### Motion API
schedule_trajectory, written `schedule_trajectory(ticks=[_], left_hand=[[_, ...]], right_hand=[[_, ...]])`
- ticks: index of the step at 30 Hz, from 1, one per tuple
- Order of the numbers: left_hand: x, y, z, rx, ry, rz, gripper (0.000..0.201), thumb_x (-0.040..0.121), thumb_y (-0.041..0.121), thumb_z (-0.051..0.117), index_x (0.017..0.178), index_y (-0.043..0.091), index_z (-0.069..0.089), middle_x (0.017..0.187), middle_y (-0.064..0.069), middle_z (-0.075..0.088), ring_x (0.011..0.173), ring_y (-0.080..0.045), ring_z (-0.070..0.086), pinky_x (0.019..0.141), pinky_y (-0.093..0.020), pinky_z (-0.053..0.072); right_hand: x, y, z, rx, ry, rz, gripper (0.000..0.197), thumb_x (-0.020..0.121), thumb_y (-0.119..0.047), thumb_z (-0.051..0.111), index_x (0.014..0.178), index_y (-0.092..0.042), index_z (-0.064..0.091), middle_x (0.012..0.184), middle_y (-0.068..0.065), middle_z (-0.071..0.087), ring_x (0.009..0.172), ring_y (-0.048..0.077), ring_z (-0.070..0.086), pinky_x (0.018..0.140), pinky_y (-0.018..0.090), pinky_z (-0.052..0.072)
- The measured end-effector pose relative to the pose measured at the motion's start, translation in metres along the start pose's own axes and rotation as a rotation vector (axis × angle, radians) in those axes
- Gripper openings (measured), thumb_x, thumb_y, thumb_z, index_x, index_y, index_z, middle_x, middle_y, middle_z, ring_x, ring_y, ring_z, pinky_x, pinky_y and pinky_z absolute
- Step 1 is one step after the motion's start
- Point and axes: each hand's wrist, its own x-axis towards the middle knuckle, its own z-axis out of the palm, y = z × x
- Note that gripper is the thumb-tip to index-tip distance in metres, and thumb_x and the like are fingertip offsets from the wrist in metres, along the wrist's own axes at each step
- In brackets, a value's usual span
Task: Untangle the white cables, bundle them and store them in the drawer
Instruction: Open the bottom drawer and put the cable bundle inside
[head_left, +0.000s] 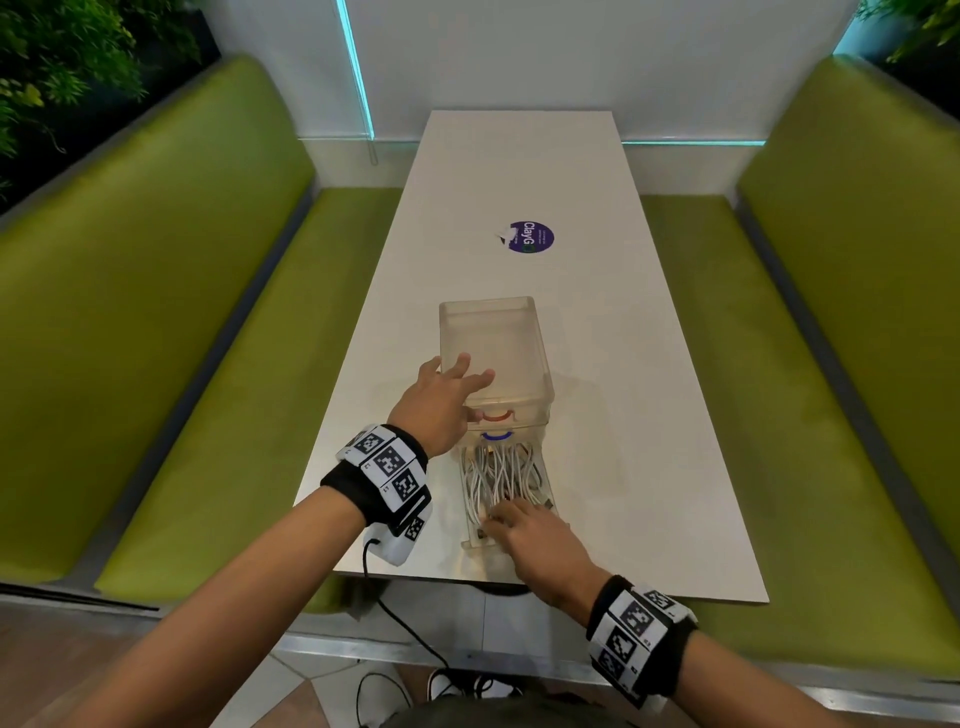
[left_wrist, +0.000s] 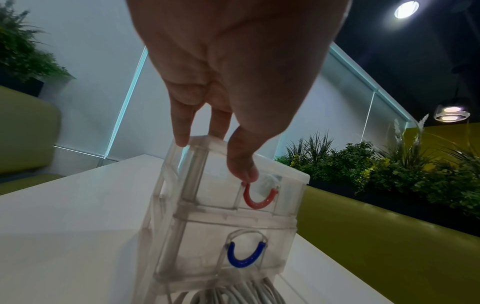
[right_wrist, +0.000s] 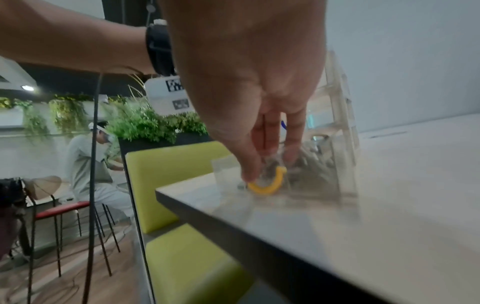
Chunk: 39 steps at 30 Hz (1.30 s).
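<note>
The white cables (head_left: 500, 475) lie in the bottom drawer (head_left: 540, 470), pulled out toward the table's (head_left: 649, 415) near edge. Their strands run lengthwise along the drawer's travel, near edge to far. The right hand (head_left: 535, 543) is at the drawer front w/ fingers curled over it by the yellow handle (right_wrist: 267, 184) (blurred, so exact grip unclear). It's the nearer hand, cables just beyond its fingertips. The left hand (head_left: 441, 402) rests w/ fingers straight on top of the clear drawer unit (head_left: 493, 353), thumb by the red handle (left_wrist: 258, 198), prob. bracing it. Blue handle (left_wrist: 245, 257) sits below.
</note>
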Motion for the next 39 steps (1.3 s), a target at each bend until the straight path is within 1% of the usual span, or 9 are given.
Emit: schedule_trajectory(ticks=[5,8,11,17,21,29,32,36,39], left_hand=[[0.0,0.0,0.001,0.012,0.007,0.002,0.055,0.097,0.024,0.05,0.147,0.03,0.028,0.159,-0.004,0.017,0.143,-0.04,0.012,0.113,-0.042,0.023],[-0.001,0.0,0.001,0.005,0.007,0.008,0.055,0.097,0.022,0.05,0.147,0.03,0.029,0.159,-0.003,0.017,0.143,-0.039,0.012,0.112,-0.043,0.025],[-0.002,0.0,0.0,0.002,0.005,0.017,0.056,0.096,0.018,0.049,0.147,0.03,0.029,0.159,-0.003,0.016,0.144,-0.038,0.011,0.111,-0.044,0.027],[-0.001,-0.001,0.0,-0.014,0.004,0.019,0.056,0.096,0.017,0.05,0.147,0.029,0.029,0.159,-0.004,0.016,0.143,-0.039,0.012,0.113,-0.044,0.025],[0.001,-0.003,0.002,-0.042,0.008,0.007,0.056,0.096,0.018,0.05,0.147,0.03,0.029,0.16,-0.004,0.016,0.143,-0.039,0.012,0.115,-0.045,0.024],[0.009,-0.01,0.013,-0.062,0.017,0.037,0.059,0.094,0.01,0.05,0.146,0.03,0.03,0.159,-0.007,0.016,0.144,-0.038,0.015,0.117,-0.046,0.021],[0.009,-0.011,0.015,-0.063,0.011,0.034,0.062,0.093,0.006,0.049,0.146,0.031,0.029,0.16,-0.006,0.014,0.145,-0.038,0.014,0.118,-0.044,0.019],[0.007,-0.007,0.008,-0.008,0.003,0.013,0.058,0.095,0.011,0.047,0.147,0.027,0.028,0.159,-0.008,0.015,0.14,-0.042,0.022,0.114,-0.043,0.025],[0.006,-0.01,0.009,0.014,0.008,0.039,0.058,0.095,0.013,0.048,0.147,0.028,0.028,0.159,-0.009,0.016,0.137,-0.043,0.027,0.114,-0.043,0.026]], right_hand=[[0.008,-0.01,0.001,-0.059,0.021,0.058,0.058,0.07,0.0,0.067,0.123,-0.01,0.046,0.108,0.014,0.056,0.093,0.034,0.056,0.073,0.043,0.045],[0.011,-0.01,0.009,-0.087,-0.029,-0.005,0.082,0.044,-0.017,0.087,0.12,-0.014,0.056,0.092,0.007,0.063,0.071,0.023,0.061,0.054,0.034,0.049],[0.012,-0.004,0.011,-0.06,0.021,-0.075,0.078,0.045,-0.019,0.088,0.118,-0.012,0.06,0.088,0.006,0.064,0.067,0.022,0.062,0.053,0.03,0.049],[0.01,0.004,0.007,0.022,0.043,-0.059,0.066,0.057,-0.01,0.082,0.118,-0.004,0.058,0.101,0.015,0.063,0.084,0.033,0.063,0.066,0.04,0.057],[0.003,-0.002,0.003,-0.077,0.06,0.02,0.085,0.037,-0.01,0.089,0.116,-0.007,0.058,0.12,0.02,0.059,0.11,0.037,0.057,0.083,0.041,0.056],[0.0,0.005,0.018,0.038,0.067,0.076,0.073,0.058,0.002,0.078,0.125,-0.01,0.051,0.128,0.016,0.054,0.119,0.034,0.052,0.077,0.034,0.057],[0.005,0.01,0.014,0.006,0.056,0.063,0.066,0.05,-0.004,0.084,0.112,-0.009,0.062,0.117,0.013,0.062,0.108,0.031,0.062,0.062,0.026,0.056],[0.021,0.024,0.006,0.029,0.104,0.012,0.042,0.086,-0.003,0.057,0.128,-0.007,0.052,0.138,0.015,0.047,0.126,0.03,0.047,0.09,0.037,0.051],[0.03,0.024,0.002,-0.016,0.139,0.03,0.025,0.097,-0.021,0.044,0.12,-0.021,0.052,0.131,0.005,0.047,0.103,0.02,0.06,0.089,0.04,0.051]])
